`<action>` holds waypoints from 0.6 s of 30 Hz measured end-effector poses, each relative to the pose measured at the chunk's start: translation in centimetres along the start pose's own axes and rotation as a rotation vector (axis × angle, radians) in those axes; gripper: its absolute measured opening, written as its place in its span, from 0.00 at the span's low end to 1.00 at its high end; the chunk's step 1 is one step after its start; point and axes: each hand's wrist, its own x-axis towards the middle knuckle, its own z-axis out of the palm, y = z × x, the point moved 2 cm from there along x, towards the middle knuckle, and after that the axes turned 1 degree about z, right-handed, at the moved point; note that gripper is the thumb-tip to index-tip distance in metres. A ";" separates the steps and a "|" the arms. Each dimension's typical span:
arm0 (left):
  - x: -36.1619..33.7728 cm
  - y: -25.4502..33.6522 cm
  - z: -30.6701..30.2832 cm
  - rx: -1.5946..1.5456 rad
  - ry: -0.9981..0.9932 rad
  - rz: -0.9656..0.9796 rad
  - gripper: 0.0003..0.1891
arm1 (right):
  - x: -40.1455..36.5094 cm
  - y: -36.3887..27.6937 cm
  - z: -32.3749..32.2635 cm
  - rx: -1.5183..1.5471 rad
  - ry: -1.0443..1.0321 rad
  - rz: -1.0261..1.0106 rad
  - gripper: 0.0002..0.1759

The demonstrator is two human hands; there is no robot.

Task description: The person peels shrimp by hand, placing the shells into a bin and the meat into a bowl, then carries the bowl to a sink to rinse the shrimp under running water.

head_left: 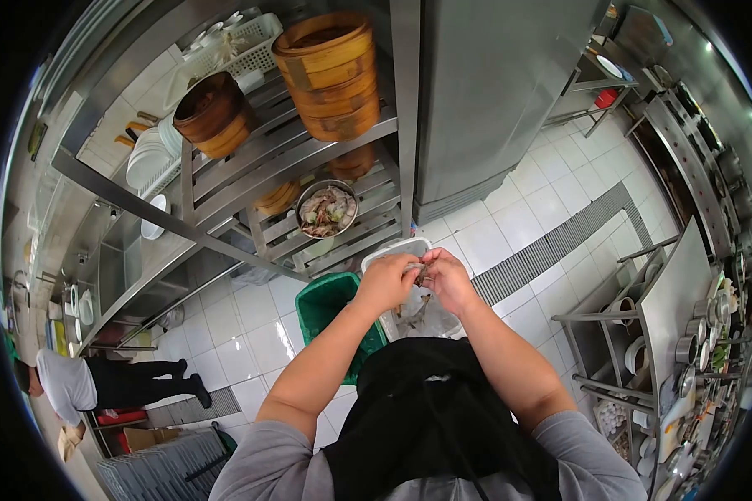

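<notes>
My left hand [384, 282] and my right hand [449, 284] meet in front of me, fingers pinched together on a small greyish shrimp [421, 274], mostly hidden by the fingers. Below them stands a white plastic tub [408, 245] with water and several shrimp [414, 321] in it. Left of the tub, touching or very close to it, is a green bin [316, 307]. On the lower rack shelf sits a metal bowl [357, 203] holding a heap of shrimp pieces [326, 210].
Bamboo steamers [330, 79] stand on the metal rack [309, 138] at the upper left. A steel cabinet [497, 92] rises ahead. A floor drain [551, 242] crosses the tiles. A steel counter [677, 326] is at right. Another person [71, 384] stands far left, near grey crates [163, 468].
</notes>
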 end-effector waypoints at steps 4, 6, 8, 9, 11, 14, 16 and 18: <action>0.3 -0.6 -1.4 -0.206 -0.161 -0.265 0.11 | 1.3 0.9 -2.0 -0.270 -0.058 0.023 0.04; 0.2 -1.4 -1.6 -0.226 -0.138 -0.272 0.11 | 1.3 0.8 -1.9 -0.290 -0.115 0.060 0.04; 0.2 -1.8 -2.0 -0.248 -0.118 -0.278 0.11 | 0.0 -0.2 0.1 -0.166 -0.121 0.160 0.07; 0.2 -1.9 -2.2 -0.304 -0.144 -0.301 0.11 | -0.1 0.0 1.0 -0.165 -0.118 0.162 0.07; 0.3 -2.1 -2.0 -0.361 -0.169 -0.325 0.11 | 0.1 0.2 2.4 -0.212 -0.056 0.071 0.10; 0.2 -2.7 -1.8 -0.410 -0.098 -0.353 0.10 | 1.5 1.1 1.2 -0.335 -0.131 0.006 0.14; 0.2 -3.1 -2.0 -0.406 -0.151 -0.395 0.10 | 1.3 1.1 1.3 -0.362 -0.129 0.012 0.13; 0.0 -3.9 -1.9 -0.414 -0.168 -0.387 0.10 | 1.5 1.1 1.0 -0.396 -0.127 0.015 0.13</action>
